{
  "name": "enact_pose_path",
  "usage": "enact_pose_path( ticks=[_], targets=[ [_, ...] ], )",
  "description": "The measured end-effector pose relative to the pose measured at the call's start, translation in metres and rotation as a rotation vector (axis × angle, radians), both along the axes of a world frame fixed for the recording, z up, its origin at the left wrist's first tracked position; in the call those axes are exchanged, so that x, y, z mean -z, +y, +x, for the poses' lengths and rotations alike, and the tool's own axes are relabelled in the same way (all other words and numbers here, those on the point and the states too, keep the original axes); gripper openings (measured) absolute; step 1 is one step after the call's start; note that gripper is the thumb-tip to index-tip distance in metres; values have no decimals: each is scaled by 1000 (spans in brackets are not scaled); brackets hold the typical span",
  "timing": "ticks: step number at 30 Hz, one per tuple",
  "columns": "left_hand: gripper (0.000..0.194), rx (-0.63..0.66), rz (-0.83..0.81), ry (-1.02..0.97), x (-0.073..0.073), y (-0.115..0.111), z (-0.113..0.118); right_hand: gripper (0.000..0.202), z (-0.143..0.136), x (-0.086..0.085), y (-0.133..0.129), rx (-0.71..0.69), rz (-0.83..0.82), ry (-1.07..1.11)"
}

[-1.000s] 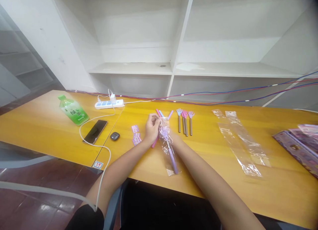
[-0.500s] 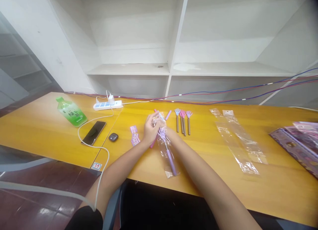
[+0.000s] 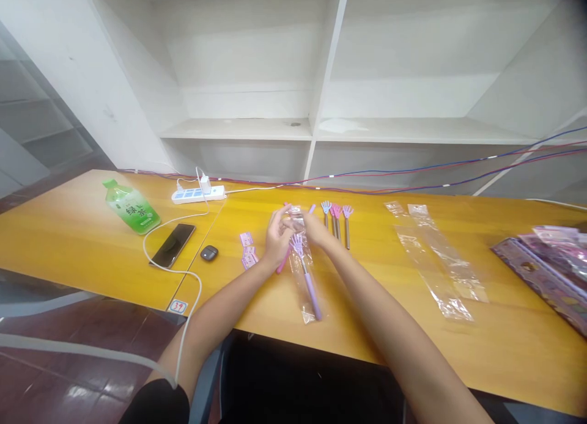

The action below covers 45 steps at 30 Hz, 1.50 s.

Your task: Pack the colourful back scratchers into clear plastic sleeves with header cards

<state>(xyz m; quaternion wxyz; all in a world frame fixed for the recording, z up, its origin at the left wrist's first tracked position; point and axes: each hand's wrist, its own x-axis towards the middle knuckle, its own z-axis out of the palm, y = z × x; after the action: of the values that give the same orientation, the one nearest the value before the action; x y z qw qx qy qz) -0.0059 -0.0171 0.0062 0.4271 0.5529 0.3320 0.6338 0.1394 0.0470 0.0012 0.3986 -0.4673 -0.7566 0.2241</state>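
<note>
A purple back scratcher (image 3: pixel 312 294) with a claw-shaped head lies inside a clear plastic bag (image 3: pixel 306 317), its handle pointing toward me. My left hand (image 3: pixel 277 234) is closed on the bag's far end, beyond the claw. My right hand (image 3: pixel 314 228) is closed on the same end from the other side, fingers close to the left ones. Fingertip details are blurred. Just right of the hands, several back scratchers (image 3: pixel 337 213) with blue, pink and purple claws and metal shafts lie side by side. A pink handle (image 3: pixel 283 262) shows partly under my left hand.
Small printed cards (image 3: pixel 247 250) and a black earbud case (image 3: pixel 210 253) lie left. Farther left are a phone (image 3: pixel 173 245), white cable, green tea bottle (image 3: pixel 132 210) and power strip (image 3: pixel 199 194). Flat clear bags (image 3: pixel 443 253) and a patterned purple box (image 3: pixel 532 277) are right.
My right hand has risen a little and shifted right, out from behind the left. The bagged back scratcher's near end has swung slightly left.
</note>
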Motion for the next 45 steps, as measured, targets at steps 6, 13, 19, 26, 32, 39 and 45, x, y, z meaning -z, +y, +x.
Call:
enact_pose_path(
  ticks=[6,13,19,26,32,39,45],
  targets=[
    [44,228,-147,-214,9,5,7,28,63,4,-47,404,68,261],
    [45,559,-438,-314,15,4,9,38,64,22,-73,165,-83,675],
    [46,612,-572,-306,15,2,13,38,70,28,-72,71,-130,705],
    [50,646,-595,-358,9,-1,13,36,81,25,-71,149,-48,630],
    [53,687,-601,-330,7,0,13,38,83,28,-73,138,10,542],
    [57,774,-638,-357,9,1,12,18,86,19,-79,131,167,213],
    [57,777,-665,-347,12,1,12,19,86,14,-82,67,240,111]
  ],
)
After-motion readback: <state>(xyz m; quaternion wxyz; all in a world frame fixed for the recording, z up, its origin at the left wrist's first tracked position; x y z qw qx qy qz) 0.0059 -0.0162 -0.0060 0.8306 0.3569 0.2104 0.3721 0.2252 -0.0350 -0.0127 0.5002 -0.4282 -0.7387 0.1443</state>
